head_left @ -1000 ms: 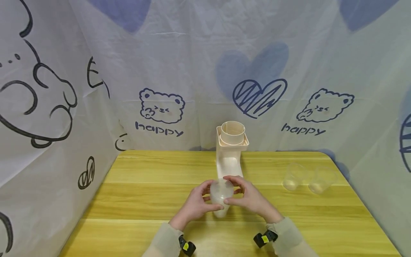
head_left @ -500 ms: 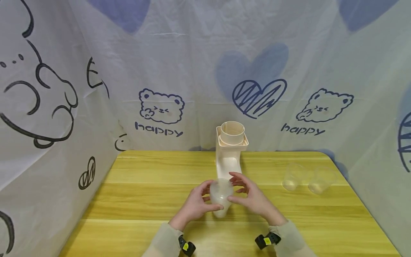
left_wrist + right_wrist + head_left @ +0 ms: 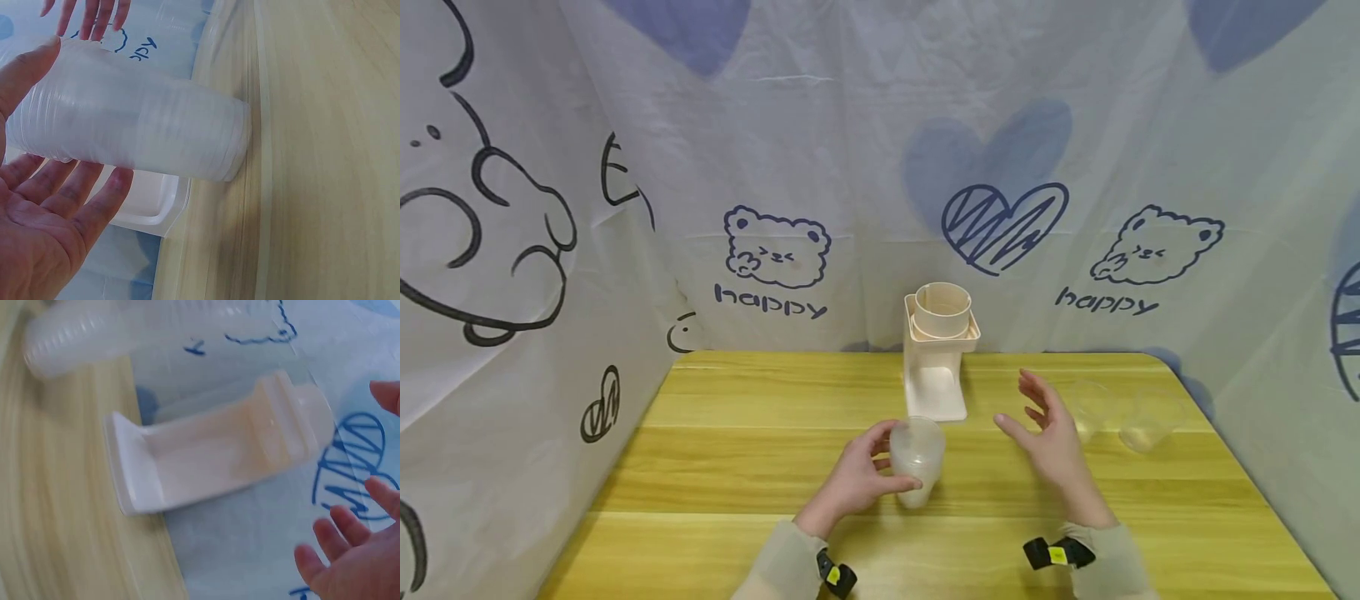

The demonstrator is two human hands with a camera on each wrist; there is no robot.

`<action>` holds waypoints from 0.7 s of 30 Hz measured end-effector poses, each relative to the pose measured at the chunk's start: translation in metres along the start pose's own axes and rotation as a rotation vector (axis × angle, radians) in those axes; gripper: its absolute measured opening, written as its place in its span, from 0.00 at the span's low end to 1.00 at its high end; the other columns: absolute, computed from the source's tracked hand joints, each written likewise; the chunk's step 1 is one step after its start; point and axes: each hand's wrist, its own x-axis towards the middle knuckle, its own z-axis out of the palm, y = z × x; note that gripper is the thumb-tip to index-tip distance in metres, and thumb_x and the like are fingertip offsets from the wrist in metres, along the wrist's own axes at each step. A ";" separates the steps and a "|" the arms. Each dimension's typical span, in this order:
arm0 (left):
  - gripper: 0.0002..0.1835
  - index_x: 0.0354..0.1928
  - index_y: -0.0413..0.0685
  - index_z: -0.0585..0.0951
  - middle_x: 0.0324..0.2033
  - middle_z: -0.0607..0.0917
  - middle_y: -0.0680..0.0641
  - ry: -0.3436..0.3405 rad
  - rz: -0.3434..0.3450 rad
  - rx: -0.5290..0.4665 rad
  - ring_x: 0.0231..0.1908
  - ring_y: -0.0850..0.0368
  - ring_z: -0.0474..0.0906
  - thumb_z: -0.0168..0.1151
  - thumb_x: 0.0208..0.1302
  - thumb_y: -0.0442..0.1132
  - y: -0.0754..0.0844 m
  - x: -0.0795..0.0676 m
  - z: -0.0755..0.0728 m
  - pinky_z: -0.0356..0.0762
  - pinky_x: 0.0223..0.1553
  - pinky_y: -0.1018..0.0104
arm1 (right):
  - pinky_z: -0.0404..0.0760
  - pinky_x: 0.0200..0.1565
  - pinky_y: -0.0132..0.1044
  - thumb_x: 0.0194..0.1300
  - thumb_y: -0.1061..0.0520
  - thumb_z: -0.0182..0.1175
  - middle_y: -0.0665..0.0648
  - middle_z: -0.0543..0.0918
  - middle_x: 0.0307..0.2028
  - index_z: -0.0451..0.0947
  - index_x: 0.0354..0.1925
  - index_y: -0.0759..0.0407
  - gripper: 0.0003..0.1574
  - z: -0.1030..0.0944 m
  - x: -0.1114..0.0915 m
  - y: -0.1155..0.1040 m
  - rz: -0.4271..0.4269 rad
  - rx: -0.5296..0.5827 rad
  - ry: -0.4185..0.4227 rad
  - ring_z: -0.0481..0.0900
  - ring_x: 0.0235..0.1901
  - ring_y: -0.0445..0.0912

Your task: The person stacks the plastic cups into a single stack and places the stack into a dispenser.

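Note:
A stack of clear plastic cups (image 3: 919, 457) stands upright on the table. My left hand (image 3: 856, 477) grips it from the left side, thumb in front and fingers behind. The left wrist view shows many close rims on the stack (image 3: 134, 115). My right hand (image 3: 1054, 437) is in the air to the right, fingers spread, holding nothing. It is nearest to two single clear cups (image 3: 1144, 433) and partly covers one of them. Behind the stack stands a cream plastic cup dispenser (image 3: 936, 371) with a round tube on top and a flat base.
The wooden table (image 3: 760, 467) has its back edge against a printed cloth curtain (image 3: 865, 167). A cloth wall also hangs close on each side. Each wrist wears a black strap with a small device (image 3: 835, 575).
My right hand has let go of the cup stack and moved to the right, towards the two single cups. My left hand and the stack have stayed in place.

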 end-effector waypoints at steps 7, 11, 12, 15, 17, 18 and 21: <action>0.38 0.63 0.36 0.70 0.54 0.78 0.36 -0.006 -0.025 -0.012 0.52 0.38 0.77 0.77 0.49 0.29 -0.004 0.002 0.000 0.78 0.54 0.49 | 0.52 0.67 0.63 0.61 0.58 0.70 0.68 0.57 0.70 0.55 0.73 0.61 0.50 -0.028 0.006 0.004 0.068 -0.138 0.124 0.51 0.70 0.63; 0.40 0.64 0.39 0.70 0.55 0.77 0.38 -0.004 -0.021 -0.002 0.52 0.41 0.77 0.78 0.48 0.30 -0.024 0.007 0.001 0.78 0.54 0.52 | 0.50 0.67 0.67 0.61 0.52 0.70 0.69 0.49 0.73 0.51 0.75 0.58 0.55 -0.040 0.009 0.006 0.155 -0.234 0.151 0.47 0.71 0.66; 0.40 0.65 0.40 0.70 0.55 0.77 0.39 -0.004 -0.021 -0.003 0.52 0.42 0.78 0.78 0.48 0.31 -0.029 0.009 0.002 0.78 0.54 0.52 | 0.50 0.67 0.67 0.61 0.51 0.70 0.69 0.47 0.73 0.50 0.76 0.58 0.55 -0.043 0.010 0.007 0.175 -0.253 0.159 0.47 0.71 0.67; 0.41 0.65 0.42 0.70 0.55 0.77 0.40 -0.005 -0.019 -0.002 0.52 0.44 0.78 0.79 0.48 0.34 -0.036 0.011 0.001 0.79 0.54 0.55 | 0.52 0.66 0.67 0.61 0.50 0.70 0.70 0.44 0.73 0.48 0.76 0.58 0.57 -0.049 0.011 0.011 0.226 -0.297 0.176 0.48 0.70 0.68; 0.41 0.65 0.42 0.70 0.55 0.78 0.40 -0.008 -0.015 0.000 0.52 0.44 0.78 0.79 0.48 0.35 -0.037 0.011 0.001 0.79 0.53 0.56 | 0.53 0.66 0.67 0.60 0.49 0.70 0.70 0.43 0.73 0.46 0.77 0.59 0.59 -0.053 0.012 0.014 0.254 -0.315 0.180 0.48 0.69 0.69; 0.41 0.65 0.43 0.70 0.55 0.78 0.41 -0.009 -0.014 0.002 0.52 0.44 0.78 0.80 0.48 0.36 -0.037 0.011 0.001 0.79 0.53 0.56 | 0.53 0.66 0.67 0.60 0.49 0.70 0.70 0.42 0.73 0.46 0.77 0.59 0.59 -0.054 0.012 0.015 0.266 -0.321 0.180 0.48 0.69 0.69; 0.41 0.65 0.44 0.71 0.54 0.78 0.42 -0.011 -0.017 0.011 0.52 0.45 0.78 0.80 0.48 0.37 -0.037 0.011 0.000 0.79 0.53 0.57 | 0.54 0.66 0.67 0.60 0.48 0.70 0.71 0.40 0.73 0.44 0.77 0.60 0.61 -0.059 0.014 0.021 0.296 -0.343 0.172 0.48 0.69 0.70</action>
